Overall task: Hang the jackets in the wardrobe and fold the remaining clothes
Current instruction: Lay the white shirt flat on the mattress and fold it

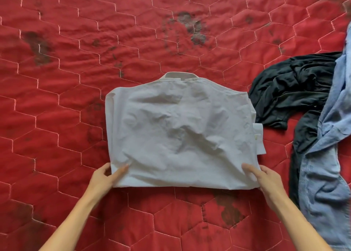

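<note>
Surface: red quilted bedspread (76,79) with hexagonal stitching and dark blotches, filling the view.
Task item: pale white folded cotton shirt (178,129), lying flat and back-up at the centre of the bedspread; collar (178,75) at the far edge, a cuff (259,136) protruding on its right side.
Left grip: left hand (103,176) at the shirt's near left corner, thumb laid on top of the cloth, fingers curled at the edge, pinching the corner.
Right grip: right hand (269,178) at the near right corner, one digit on top of the cloth, the others tucked past the hem, pinching that corner.
Other clothes: crumpled black garment (288,91) just beside the shirt's right edge; light blue denim garment (326,165) lying partly over it along the right margin.
</note>
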`<state>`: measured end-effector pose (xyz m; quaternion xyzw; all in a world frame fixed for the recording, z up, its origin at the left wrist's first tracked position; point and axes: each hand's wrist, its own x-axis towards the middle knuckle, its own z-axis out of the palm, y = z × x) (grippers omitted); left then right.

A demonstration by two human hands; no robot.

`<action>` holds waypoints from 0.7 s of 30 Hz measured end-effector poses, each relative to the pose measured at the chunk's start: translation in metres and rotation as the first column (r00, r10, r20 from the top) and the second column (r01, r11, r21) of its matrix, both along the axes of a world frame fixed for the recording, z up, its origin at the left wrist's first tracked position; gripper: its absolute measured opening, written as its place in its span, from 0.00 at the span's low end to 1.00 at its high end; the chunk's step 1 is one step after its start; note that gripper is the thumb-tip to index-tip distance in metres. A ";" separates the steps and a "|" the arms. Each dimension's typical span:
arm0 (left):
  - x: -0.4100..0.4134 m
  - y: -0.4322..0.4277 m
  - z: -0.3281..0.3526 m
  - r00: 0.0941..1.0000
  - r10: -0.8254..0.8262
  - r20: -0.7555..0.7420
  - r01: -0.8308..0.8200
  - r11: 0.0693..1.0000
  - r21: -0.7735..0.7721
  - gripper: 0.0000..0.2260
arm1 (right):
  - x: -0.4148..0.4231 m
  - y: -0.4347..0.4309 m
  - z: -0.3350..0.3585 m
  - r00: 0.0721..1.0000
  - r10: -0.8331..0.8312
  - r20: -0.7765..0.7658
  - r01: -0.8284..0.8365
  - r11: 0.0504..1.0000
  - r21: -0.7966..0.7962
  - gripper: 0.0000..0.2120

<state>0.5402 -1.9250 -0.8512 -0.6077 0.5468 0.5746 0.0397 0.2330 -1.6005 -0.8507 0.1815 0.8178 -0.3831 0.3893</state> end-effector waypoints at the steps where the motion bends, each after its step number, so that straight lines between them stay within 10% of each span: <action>1: 0.000 -0.002 -0.001 0.999 0.033 -0.008 -0.033 0.999 -0.009 0.16 | 0.000 -0.006 0.001 1.000 -0.017 -0.024 0.017 1.000 -0.018 0.13; 9: -0.007 0.003 -0.006 0.972 0.224 -0.067 -0.220 0.973 0.069 0.11 | 0.019 -0.075 0.048 0.948 -0.266 -0.173 0.198 0.922 -0.334 0.04; 18: 0.003 0.019 -0.002 0.969 0.242 -0.047 -0.235 0.964 0.120 0.23 | 0.111 -0.206 0.109 0.915 0.106 -0.388 -0.329 0.751 -0.572 0.20; 21: 0.009 0.018 -0.003 0.937 0.331 -0.107 -0.316 0.939 0.138 0.31 | 0.149 -0.233 0.091 0.776 0.310 -0.549 -0.606 0.609 -0.512 0.07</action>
